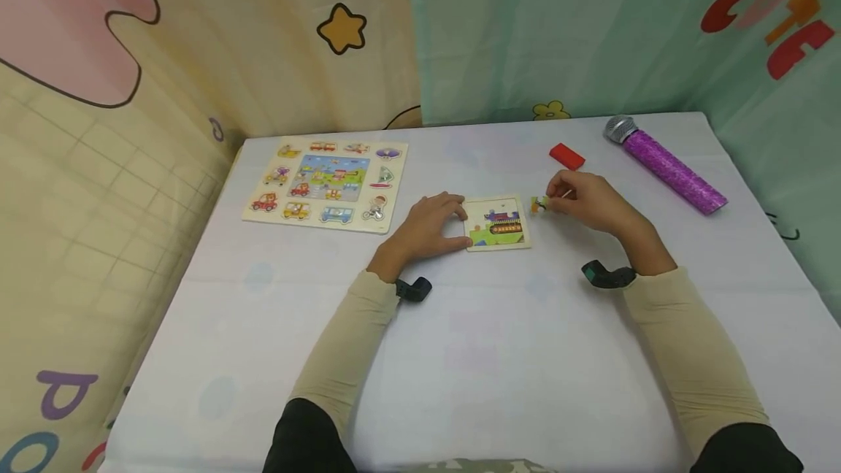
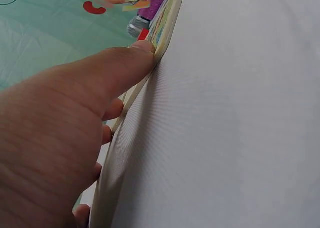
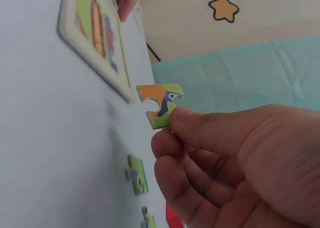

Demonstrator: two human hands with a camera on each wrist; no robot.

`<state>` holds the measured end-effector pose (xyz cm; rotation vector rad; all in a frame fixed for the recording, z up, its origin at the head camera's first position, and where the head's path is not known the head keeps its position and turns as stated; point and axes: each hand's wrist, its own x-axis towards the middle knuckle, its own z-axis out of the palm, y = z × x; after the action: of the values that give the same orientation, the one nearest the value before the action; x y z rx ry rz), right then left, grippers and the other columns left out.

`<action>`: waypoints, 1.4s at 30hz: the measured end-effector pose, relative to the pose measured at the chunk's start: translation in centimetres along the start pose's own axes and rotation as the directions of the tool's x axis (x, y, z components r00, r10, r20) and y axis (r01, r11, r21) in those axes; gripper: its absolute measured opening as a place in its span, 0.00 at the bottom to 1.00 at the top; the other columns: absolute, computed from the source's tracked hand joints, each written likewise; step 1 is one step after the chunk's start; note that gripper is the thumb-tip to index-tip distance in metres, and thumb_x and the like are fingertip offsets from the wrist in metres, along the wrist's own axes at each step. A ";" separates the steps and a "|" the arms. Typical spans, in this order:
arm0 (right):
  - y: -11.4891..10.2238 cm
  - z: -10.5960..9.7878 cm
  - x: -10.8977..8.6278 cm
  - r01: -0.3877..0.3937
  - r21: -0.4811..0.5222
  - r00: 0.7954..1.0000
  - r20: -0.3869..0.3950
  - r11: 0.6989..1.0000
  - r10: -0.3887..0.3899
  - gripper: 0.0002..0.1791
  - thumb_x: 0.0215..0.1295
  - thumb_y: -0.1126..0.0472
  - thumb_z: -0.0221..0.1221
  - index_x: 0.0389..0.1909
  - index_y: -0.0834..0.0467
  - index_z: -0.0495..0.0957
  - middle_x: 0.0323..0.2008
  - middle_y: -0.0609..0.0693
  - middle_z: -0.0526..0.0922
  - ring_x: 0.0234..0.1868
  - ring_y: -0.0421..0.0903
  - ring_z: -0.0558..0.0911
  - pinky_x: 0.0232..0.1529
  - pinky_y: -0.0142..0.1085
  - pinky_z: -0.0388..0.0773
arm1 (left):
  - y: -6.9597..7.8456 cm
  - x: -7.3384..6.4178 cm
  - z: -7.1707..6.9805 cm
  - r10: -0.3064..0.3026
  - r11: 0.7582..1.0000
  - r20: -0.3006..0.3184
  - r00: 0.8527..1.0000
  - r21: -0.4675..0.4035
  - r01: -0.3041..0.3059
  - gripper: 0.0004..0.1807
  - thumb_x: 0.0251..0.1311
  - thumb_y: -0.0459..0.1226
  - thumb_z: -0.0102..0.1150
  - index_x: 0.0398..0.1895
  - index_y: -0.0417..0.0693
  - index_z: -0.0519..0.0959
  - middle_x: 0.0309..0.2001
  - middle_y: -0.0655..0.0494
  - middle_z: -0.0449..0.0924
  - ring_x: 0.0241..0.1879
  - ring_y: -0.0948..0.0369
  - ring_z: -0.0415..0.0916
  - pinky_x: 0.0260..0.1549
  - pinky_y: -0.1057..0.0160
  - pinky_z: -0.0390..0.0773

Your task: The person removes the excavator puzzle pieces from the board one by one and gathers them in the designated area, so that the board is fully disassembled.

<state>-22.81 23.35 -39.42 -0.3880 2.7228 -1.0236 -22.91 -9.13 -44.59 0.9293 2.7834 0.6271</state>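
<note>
**Puzzle piece (image 3: 164, 94) held beside the puzzle board (image 1: 478, 209)**

We see the right hand (image 1: 587, 201) pinching it (notched, orange and green) between thumb and bent fingers, just right of the puzzle board. The left hand (image 1: 427, 226), thumb and fingers spread, touches the puzzle board's left edge.

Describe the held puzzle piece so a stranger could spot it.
On the white table, find the small puzzle board. Just right of it, the right hand pinches the puzzle piece. Unlike loose pieces nearby, this orange-and-green one is held.
</note>
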 end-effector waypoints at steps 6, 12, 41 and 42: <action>2.3 -0.4 -1.9 -0.068 -0.020 0.997 0.036 0.997 0.069 0.06 0.69 0.65 0.63 0.44 0.62 0.79 0.40 0.57 0.83 0.42 0.54 0.78 0.39 0.38 0.77 | 0.0 0.1 -0.3 0.000 1.000 -0.005 1.000 -0.004 0.000 0.26 0.61 0.59 0.66 0.53 0.55 0.77 0.75 0.56 0.62 0.77 0.53 0.50 0.73 0.44 0.46; 2.5 -0.1 -2.3 -0.031 -0.058 1.000 0.000 0.998 0.031 0.07 0.69 0.66 0.63 0.44 0.64 0.80 0.40 0.59 0.83 0.43 0.55 0.79 0.43 0.43 0.77 | 0.1 0.1 -0.5 -0.005 1.000 -0.011 1.000 -0.026 0.005 0.25 0.61 0.58 0.67 0.53 0.55 0.77 0.75 0.55 0.63 0.77 0.51 0.50 0.73 0.43 0.45; 2.7 -0.5 -2.6 0.017 -0.138 0.993 0.114 0.990 -0.001 0.16 0.64 0.67 0.67 0.51 0.68 0.80 0.42 0.58 0.82 0.45 0.56 0.79 0.49 0.53 0.78 | -0.1 -0.1 0.2 -0.007 1.000 -0.012 1.000 -0.014 0.007 0.25 0.61 0.58 0.66 0.53 0.56 0.77 0.74 0.56 0.63 0.76 0.51 0.51 0.73 0.44 0.47; 2.7 -0.5 -2.7 0.024 -0.137 0.993 0.118 0.990 -0.008 0.16 0.64 0.67 0.67 0.50 0.68 0.79 0.42 0.59 0.82 0.46 0.57 0.80 0.50 0.54 0.78 | -0.1 -0.1 0.2 -0.007 1.000 -0.011 1.000 -0.016 0.007 0.25 0.61 0.58 0.66 0.53 0.56 0.77 0.74 0.56 0.63 0.76 0.51 0.51 0.73 0.44 0.47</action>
<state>-20.86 26.45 -40.58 -0.4777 2.6959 -0.7917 -22.82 -9.23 -44.81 0.9155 2.7862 0.6544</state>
